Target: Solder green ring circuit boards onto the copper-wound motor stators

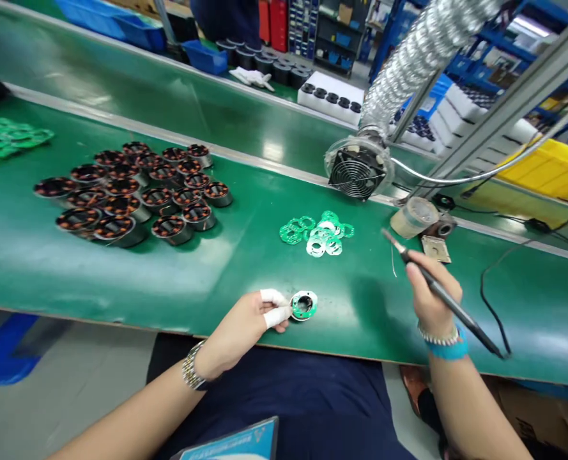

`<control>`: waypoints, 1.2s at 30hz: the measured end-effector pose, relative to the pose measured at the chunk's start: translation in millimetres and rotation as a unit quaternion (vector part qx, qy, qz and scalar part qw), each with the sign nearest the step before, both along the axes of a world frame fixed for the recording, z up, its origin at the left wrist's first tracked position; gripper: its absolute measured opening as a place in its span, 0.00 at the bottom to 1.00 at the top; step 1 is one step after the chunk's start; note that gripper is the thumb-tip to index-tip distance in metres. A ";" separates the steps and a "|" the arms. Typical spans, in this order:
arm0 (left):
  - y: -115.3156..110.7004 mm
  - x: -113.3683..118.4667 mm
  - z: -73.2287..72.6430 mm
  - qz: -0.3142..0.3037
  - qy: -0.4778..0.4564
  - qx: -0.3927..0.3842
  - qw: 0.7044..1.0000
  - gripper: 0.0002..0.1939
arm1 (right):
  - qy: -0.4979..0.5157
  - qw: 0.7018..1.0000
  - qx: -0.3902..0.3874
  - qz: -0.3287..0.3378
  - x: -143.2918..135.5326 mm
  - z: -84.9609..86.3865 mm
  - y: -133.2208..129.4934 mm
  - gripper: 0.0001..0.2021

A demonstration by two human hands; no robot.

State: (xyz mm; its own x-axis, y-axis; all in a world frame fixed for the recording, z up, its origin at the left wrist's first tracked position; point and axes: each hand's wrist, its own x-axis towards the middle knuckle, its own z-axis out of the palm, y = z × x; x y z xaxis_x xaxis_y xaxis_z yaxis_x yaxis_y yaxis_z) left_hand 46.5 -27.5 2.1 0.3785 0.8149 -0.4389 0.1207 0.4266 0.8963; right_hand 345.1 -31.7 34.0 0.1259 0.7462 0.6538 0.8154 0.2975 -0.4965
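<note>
My left hand (pixel 259 313), with white covers on its thumb and index finger, pinches the edge of a motor stator topped by a green ring-shaped circuit board (pixel 305 306) near the front of the bench. In my right hand (pixel 432 294) is a soldering iron (pixel 444 295), gripped like a pen. Its tip points up and to the left, raised off to the right of the stator. A thin pale wire (pixel 393 260) shows just below the tip. Beyond the stator lies a loose pile of green and white ring boards (pixel 322 234).
Several copper-wound stators (pixel 121 206) stand grouped at left, with more green boards (pixel 6 137) at far left. A fan (pixel 356 172) on a silver duct (pixel 408 70) hangs at the back. Right of it are a plastic tub (pixel 413 217), a small square tray (pixel 436 249) and a black cord (pixel 492 300).
</note>
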 end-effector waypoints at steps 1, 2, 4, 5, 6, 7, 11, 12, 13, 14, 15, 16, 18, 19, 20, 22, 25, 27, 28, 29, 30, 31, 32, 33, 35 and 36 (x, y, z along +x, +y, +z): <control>-0.1 0.3 -0.2 -0.001 0.000 -0.004 1.000 0.07 | -0.021 0.998 0.026 -0.056 17.7 -2.8 13.2 0.10; -0.3 0.8 -0.5 -0.001 -0.001 -0.006 1.000 0.08 | -0.046 0.993 0.037 -0.103 35.0 -6.0 26.1 0.12; -1.3 1.6 -1.3 -0.001 -0.005 -0.007 1.000 0.08 | -0.077 0.987 0.026 -0.142 63.1 -13.8 46.9 0.15; -2.0 1.7 -1.7 0.000 -0.005 -0.005 1.000 0.09 | -0.080 0.987 0.014 -0.139 72.1 -18.2 53.2 0.15; -2.7 1.6 -2.0 0.001 -0.004 -0.004 1.000 0.09 | -0.085 0.988 -0.015 -0.127 77.1 -22.6 56.1 0.15; -3.3 1.0 -2.3 0.001 -0.003 -0.005 1.000 0.09 | -0.096 0.988 -0.063 -0.100 78.1 -26.7 55.4 0.15; -3.2 -5.4 -1.4 0.004 0.000 0.002 1.000 0.12 | -0.134 0.982 -0.132 -0.033 56.5 -37.6 28.3 0.11; -2.6 -7.5 -0.4 0.017 0.012 0.013 1.000 0.13 | -0.160 0.974 -0.158 -0.027 49.4 -38.9 19.9 0.12; -1.9 -9.6 1.2 0.033 0.031 0.028 0.999 0.14 | -0.207 0.957 -0.198 -0.044 43.2 -39.9 12.7 0.13; -1.2 -11.4 3.2 0.049 0.052 0.047 0.996 0.15 | -0.239 0.942 -0.227 -0.061 38.4 -40.8 7.3 0.14; -0.7 -12.8 5.6 0.063 0.072 0.068 0.993 0.16 | -0.265 0.928 -0.250 -0.077 35.1 -41.7 4.0 0.15; -0.6 -13.7 8.2 0.071 0.087 0.089 0.990 0.16 | -0.280 0.919 -0.263 -0.091 33.1 -42.7 2.5 0.15; -1.7 -13.9 13.6 0.075 0.104 0.134 0.983 0.16 | -0.280 0.918 -0.262 -0.097 32.3 -44.9 3.8 0.17; -3.1 -13.2 16.0 0.072 0.110 0.159 0.978 0.16 | -0.281 0.918 -0.261 -0.097 32.6 -45.9 5.5 0.17; -5.0 -12.1 18.1 0.067 0.117 0.189 0.973 0.15 | -0.281 0.919 -0.259 -0.096 32.8 -46.9 7.2 0.18; -9.6 -8.4 21.1 0.042 0.139 0.270 0.952 0.12 | -0.280 0.921 -0.256 -0.088 31.7 -48.5 9.7 0.18; -16.3 -0.4 24.5 -0.019 0.157 0.425 0.891 0.06 | -0.278 0.925 -0.249 -0.069 26.0 -49.7 10.8 0.19; -19.0 5.2 27.0 -0.053 0.149 0.508 0.847 0.06 | -0.281 0.925 -0.246 -0.065 21.7 -49.3 11.4 0.19; -19.7 7.4 28.3 -0.062 0.145 0.536 0.829 0.07 | -0.282 0.925 -0.247 -0.066 20.1 -48.8 11.9 0.19; -20.1 9.1 29.6 -0.069 0.144 0.555 0.816 0.07 | -0.284 0.923 -0.249 -0.068 19.2 -48.0 12.5 0.19; -20.0 10.2 30.7 -0.072 0.145 0.566 0.808 0.07 | -0.284 0.922 -0.253 -0.071 18.8 -47.2 13.3 0.19; -19.7 10.7 31.6 -0.073 0.148 0.570 0.805 0.07 | -0.285 0.920 -0.258 -0.073 18.8 -46.5 13.9 0.19; -19.1 10.6 32.1 -0.073 0.149 0.570 0.805 0.07 | -0.285 0.919 -0.262 -0.074 19.2 -45.9 14.5 0.19; -18.3 10.1 32.2 -0.072 0.150 0.567 0.807 0.06 | -0.285 0.918 -0.265 -0.076 19.8 -45.5 15.1 0.19; -16.9 8.2 30.7 -0.069 0.160 0.567 0.805 0.06 | -0.285 0.918 -0.267 -0.074 21.0 -45.9 15.8 0.20; -16.3 7.0 29.2 -0.070 0.173 0.575 0.797 0.06 | -0.287 0.918 -0.265 -0.073 21.7 -46.7 16.0 0.20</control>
State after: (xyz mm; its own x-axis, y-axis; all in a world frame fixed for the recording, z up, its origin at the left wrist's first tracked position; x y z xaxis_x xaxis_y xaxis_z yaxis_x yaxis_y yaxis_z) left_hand 53.6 -43.8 31.3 0.5202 0.7137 0.4691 0.4188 -0.6918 0.5882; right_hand 366.8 -15.7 -12.7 -0.0009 0.9808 0.1948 0.9999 0.0043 -0.0166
